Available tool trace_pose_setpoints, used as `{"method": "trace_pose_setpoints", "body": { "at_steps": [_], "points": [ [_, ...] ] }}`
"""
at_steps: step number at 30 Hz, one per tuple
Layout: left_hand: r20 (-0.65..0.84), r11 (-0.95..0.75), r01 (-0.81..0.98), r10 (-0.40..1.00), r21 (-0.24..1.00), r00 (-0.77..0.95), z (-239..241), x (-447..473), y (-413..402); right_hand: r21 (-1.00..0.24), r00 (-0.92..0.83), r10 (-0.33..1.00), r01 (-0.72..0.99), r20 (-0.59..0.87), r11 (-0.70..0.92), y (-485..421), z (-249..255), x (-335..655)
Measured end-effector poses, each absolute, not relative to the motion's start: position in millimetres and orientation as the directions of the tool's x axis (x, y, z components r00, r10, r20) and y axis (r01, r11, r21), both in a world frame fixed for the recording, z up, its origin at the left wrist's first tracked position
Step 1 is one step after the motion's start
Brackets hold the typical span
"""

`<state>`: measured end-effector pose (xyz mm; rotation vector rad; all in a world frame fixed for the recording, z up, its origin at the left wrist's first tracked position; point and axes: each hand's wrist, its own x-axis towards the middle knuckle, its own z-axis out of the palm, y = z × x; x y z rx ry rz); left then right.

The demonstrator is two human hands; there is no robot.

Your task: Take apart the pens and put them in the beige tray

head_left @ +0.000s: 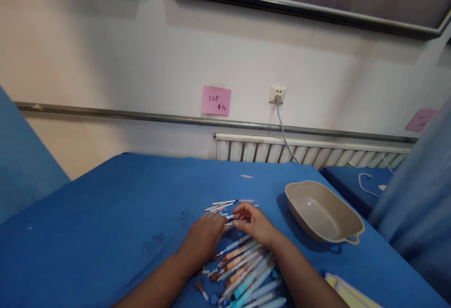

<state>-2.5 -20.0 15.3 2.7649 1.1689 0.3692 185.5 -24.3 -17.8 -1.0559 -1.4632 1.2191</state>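
My left hand [207,233] is closed round a slim white pen [229,224], most of which its fingers hide. Thumb and fingers of my right hand [255,225] close on the pen's other end from the right. Just beyond both hands lies a small row of thin white and pink pens [220,206]. Under my wrists spreads a loose pile of pens [246,270] in light blue, orange and white. Small loose parts, among them a brown cap [199,286] and a blue cap [213,299], lie left of the pile.
A beige basin [326,214] stands on the blue-covered table [141,204] to the right. One pink pen-like piece [246,176] lies farther back. Yellow sheets [348,289] sit at the lower right. Behind are a radiator [264,148] and a plugged-in socket [277,95].
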Motion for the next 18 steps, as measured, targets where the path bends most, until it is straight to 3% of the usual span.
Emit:
{"method": "trace_pose_setpoints", "body": {
  "at_steps": [4, 8, 10, 14, 18],
  "points": [
    [0.172, -0.702, 0.685, 0.712, 0.196, 0.681, 15.9, -3.0, -20.8, -0.989, -0.257, 0.966, 0.149, -0.02, 0.019, -24.7, -20.2, 187.0],
    [0.194, -0.701, 0.683, 0.713, 0.207, 0.674, 15.4, -4.6, -20.1, -0.99, -0.154, 0.981, 0.047, 0.121, 0.13, -23.7, -20.3, 188.2],
    [0.208, -0.703, 0.677, 0.711, 0.217, 0.672, 14.0, -4.9, -19.8, -0.995, -0.146, 0.985, 0.011, 0.095, 0.097, -23.1, -20.2, 187.4],
    [0.204, -0.711, 0.667, 0.703, 0.223, 0.681, 11.8, -5.1, -19.1, -0.995, -0.231, 0.972, 0.102, -0.031, -0.008, -21.7, -22.1, 185.4],
    [0.194, -0.705, 0.678, 0.71, 0.21, 0.678, 13.5, -8.0, -16.3, -0.992, -0.196, 0.98, 0.117, 0.012, 0.036, -18.4, -22.5, 194.8]
  ]
}}
